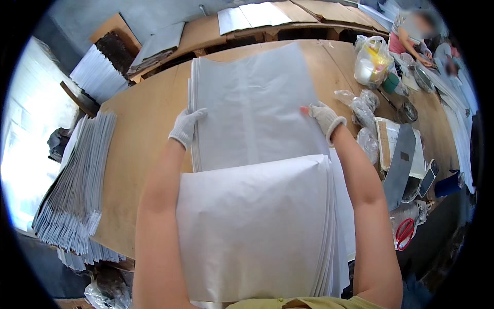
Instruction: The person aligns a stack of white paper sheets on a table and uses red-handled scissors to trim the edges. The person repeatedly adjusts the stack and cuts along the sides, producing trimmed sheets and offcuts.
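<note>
A large pale grey sheet (275, 98), with a lighter strip running down its middle, lies on top of a stack on the table. My left hand (188, 126), in a white knit glove, grips the left edge with its thumb over the top. Opposite it, my right hand (325, 119), also gloved and with a reddish fingertip showing, pinches the sheet's right edge. Both hands' other fingers are partly hidden. Nearer to me, a second pile of white sheets (252, 221) bends down over the table's front edge and overlaps the lower end of the grey stack.
Folded sheets (77, 185) stand piled at the table's left edge. On the right lie plastic bags (371, 64), a grey flat strip (400, 165), a phone (428, 178) and red-handled scissors (405, 234). Another person (404, 41) works at the far right. Boards (203, 33) line the back.
</note>
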A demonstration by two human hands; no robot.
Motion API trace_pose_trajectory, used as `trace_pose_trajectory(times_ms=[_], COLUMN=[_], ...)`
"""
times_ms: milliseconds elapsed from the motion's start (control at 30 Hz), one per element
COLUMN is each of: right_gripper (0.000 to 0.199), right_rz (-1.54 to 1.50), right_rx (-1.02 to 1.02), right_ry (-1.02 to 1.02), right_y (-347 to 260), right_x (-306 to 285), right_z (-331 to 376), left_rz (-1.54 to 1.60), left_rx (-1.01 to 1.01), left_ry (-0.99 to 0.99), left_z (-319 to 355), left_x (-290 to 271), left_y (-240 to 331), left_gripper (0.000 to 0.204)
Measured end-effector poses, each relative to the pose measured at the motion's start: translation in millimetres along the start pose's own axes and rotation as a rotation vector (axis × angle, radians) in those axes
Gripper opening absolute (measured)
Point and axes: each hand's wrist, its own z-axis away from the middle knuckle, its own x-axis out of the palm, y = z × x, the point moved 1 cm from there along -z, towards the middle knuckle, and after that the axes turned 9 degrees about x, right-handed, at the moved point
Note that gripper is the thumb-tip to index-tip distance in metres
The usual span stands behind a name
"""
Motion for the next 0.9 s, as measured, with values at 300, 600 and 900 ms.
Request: trace_pose_trajectory(times_ms=[300,600,900], right_gripper=[0.038,0.07,0.064], right_rz=[0.483,0.163,0.954], right_rx=[-0.667,-0.552,-0.405], right_ry=[0.099,-0.822,-0.243], right_y=[-34,0,-83], right_x=[1,-37,60], right_z=[191,292,381], left_rz=[0.146,-0.017,-1.079], left_rx=[0.386,0.566,0.64], left_ry=[-0.252,-0.744,-0.559], left_z=[168,321,414], left_x=[-29,-47,13], left_y=[116,123,189], left_gripper=[0.034,0.004,0.057])
